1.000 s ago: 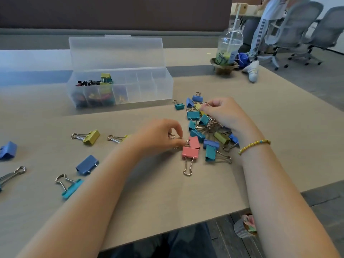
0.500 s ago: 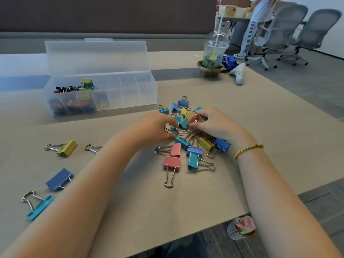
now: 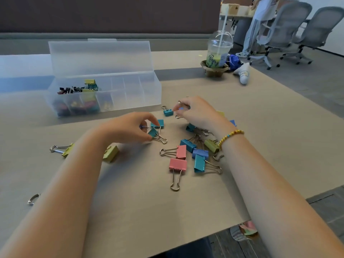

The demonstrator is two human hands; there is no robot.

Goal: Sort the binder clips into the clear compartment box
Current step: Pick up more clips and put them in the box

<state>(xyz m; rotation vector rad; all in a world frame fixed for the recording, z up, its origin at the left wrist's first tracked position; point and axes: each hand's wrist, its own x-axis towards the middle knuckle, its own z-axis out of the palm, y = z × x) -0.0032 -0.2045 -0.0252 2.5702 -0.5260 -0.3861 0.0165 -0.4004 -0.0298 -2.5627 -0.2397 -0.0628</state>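
Coloured binder clips lie scattered mid-table, among them two pink clips (image 3: 178, 163) and several teal, blue and olive ones. My left hand (image 3: 128, 128) pinches a small teal clip (image 3: 153, 132) by the table surface, a second teal clip (image 3: 160, 123) lying just beyond its fingertips. My right hand (image 3: 197, 112) hovers over the far side of the pile and pinches a small blue clip (image 3: 181, 108), next to a loose teal clip (image 3: 168, 112). The clear compartment box (image 3: 130, 94) stands open at the back left, its left compartments holding several clips.
Two olive clips (image 3: 111, 153) lie left of my left forearm. An iced drink cup (image 3: 218, 51) in a holder stands at the table's far right. Office chairs and a standing person are beyond the table. The table's front edge runs just below my forearms.
Both hands moved forward through the pile. My left hand took hold of a teal clip, and my right hand lifted a small blue clip toward the far side. The camera shifted closer.
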